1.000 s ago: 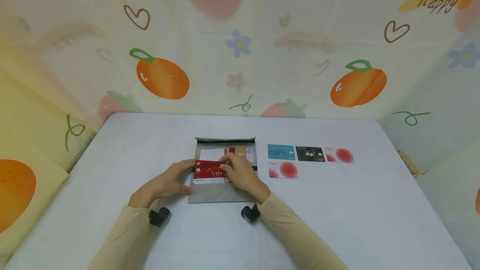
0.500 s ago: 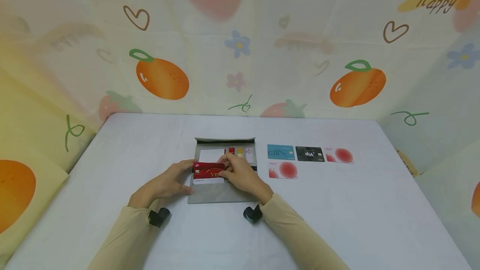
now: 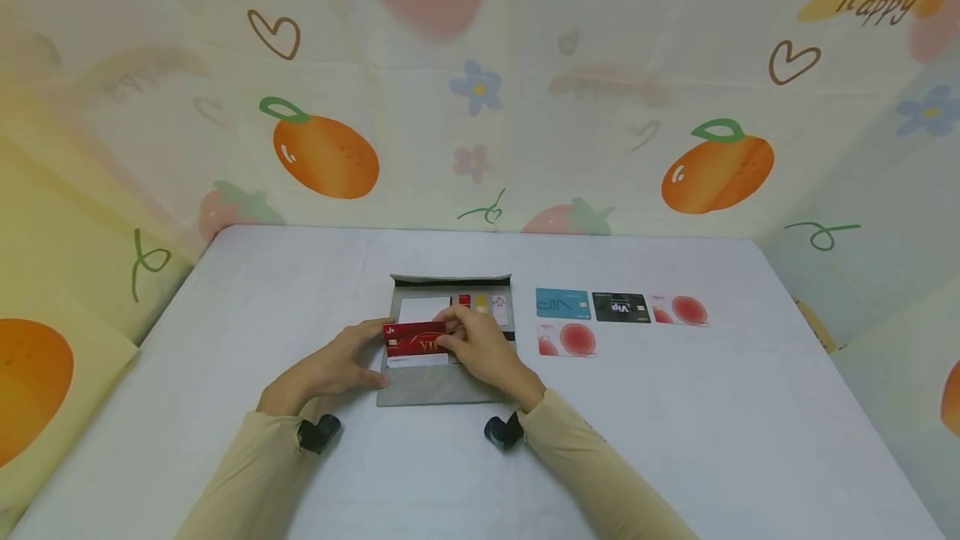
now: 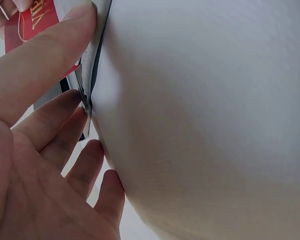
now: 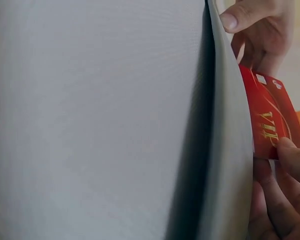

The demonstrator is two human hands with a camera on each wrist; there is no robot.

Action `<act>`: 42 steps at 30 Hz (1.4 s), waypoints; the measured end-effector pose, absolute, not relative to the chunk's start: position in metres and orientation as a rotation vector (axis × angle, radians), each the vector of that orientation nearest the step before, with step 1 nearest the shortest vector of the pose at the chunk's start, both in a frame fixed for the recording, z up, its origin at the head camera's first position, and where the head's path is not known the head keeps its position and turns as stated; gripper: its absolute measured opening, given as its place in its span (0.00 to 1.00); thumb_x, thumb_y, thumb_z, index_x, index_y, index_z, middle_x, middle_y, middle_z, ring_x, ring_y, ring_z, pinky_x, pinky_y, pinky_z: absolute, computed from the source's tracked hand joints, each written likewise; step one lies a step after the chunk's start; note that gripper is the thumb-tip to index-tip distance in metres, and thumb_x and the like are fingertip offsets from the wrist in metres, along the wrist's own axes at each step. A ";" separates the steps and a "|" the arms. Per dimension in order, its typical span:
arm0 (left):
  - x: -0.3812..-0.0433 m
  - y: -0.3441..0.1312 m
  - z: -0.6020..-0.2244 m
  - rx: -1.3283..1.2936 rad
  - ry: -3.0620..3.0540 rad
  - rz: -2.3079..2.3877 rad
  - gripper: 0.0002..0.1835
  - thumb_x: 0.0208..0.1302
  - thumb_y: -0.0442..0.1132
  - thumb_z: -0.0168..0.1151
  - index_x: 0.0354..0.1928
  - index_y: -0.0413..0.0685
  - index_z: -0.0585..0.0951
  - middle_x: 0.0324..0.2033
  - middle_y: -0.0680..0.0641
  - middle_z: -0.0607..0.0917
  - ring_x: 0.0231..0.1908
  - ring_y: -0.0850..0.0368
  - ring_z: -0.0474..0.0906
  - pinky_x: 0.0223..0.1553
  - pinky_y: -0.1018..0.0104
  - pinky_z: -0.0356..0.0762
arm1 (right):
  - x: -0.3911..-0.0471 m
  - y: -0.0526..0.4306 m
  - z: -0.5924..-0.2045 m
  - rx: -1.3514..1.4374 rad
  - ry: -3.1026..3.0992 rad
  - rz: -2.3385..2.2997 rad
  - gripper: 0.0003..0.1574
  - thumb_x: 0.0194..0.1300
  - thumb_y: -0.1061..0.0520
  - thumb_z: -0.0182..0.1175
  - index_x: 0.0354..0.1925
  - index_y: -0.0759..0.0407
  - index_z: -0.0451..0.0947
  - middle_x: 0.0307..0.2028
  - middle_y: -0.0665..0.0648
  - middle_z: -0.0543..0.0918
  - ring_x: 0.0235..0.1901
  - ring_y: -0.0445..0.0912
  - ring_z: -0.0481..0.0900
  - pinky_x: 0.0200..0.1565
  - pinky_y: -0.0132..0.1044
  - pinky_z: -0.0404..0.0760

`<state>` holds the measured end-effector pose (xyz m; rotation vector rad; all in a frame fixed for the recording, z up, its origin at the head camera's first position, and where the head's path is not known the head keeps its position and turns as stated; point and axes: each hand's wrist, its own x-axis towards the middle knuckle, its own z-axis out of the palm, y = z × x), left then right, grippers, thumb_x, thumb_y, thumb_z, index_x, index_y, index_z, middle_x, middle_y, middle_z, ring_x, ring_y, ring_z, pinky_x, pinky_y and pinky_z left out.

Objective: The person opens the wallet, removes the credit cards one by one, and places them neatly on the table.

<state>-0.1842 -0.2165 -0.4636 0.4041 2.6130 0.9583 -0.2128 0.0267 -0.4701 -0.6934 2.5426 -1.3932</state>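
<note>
A grey wallet [image 3: 442,391] lies open flat on the white-covered table, its far flap raised a little. My right hand [image 3: 486,350] pinches the right end of a red VIP card [image 3: 407,341] between thumb and fingers; the card also shows in the right wrist view, gold letters facing up. It overlaps the wallet's left side, over a white card edge [image 3: 417,362]. At the wallet's left edge, my left hand [image 3: 335,367] holds on, with the thumb [image 4: 65,47] on top and the fingers along the side. The right fingertips partly cover the card slots.
Right of the wallet lie a blue VIP card [image 3: 562,304], a black VIP card [image 3: 620,308] and two white-and-red cards, one at the row's end [image 3: 678,311] and one below [image 3: 567,339]. A fruit-print cloth [image 3: 480,165] hangs behind the table.
The red VIP card has shifted slightly to the left with my right hand's fingers on it. My left hand and the wallet have stayed in place.
</note>
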 end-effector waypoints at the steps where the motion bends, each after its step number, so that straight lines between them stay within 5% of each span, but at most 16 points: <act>1: -0.185 -0.216 -0.464 0.414 2.616 0.957 0.45 0.51 0.36 0.76 0.71 0.39 0.65 0.71 0.32 0.65 0.73 0.29 0.54 0.70 0.29 0.51 | -0.213 0.027 -0.470 -0.687 2.548 -1.410 0.15 0.68 0.60 0.62 0.52 0.63 0.77 0.45 0.60 0.86 0.38 0.45 0.84 0.43 0.33 0.83; 21: -0.184 -0.217 -0.463 0.401 2.590 0.944 0.44 0.54 0.37 0.74 0.72 0.40 0.64 0.74 0.33 0.60 0.73 0.27 0.49 0.69 0.28 0.50 | -0.214 0.049 -0.456 -0.498 2.544 -1.496 0.19 0.68 0.57 0.63 0.56 0.60 0.78 0.48 0.60 0.85 0.45 0.52 0.86 0.50 0.44 0.85; 42: -0.183 -0.218 -0.465 0.416 2.609 0.936 0.44 0.54 0.38 0.75 0.71 0.40 0.65 0.74 0.34 0.60 0.73 0.27 0.49 0.69 0.28 0.51 | -0.207 0.090 -0.454 -0.416 2.563 -1.605 0.20 0.66 0.61 0.64 0.56 0.62 0.79 0.46 0.62 0.85 0.40 0.51 0.87 0.46 0.43 0.87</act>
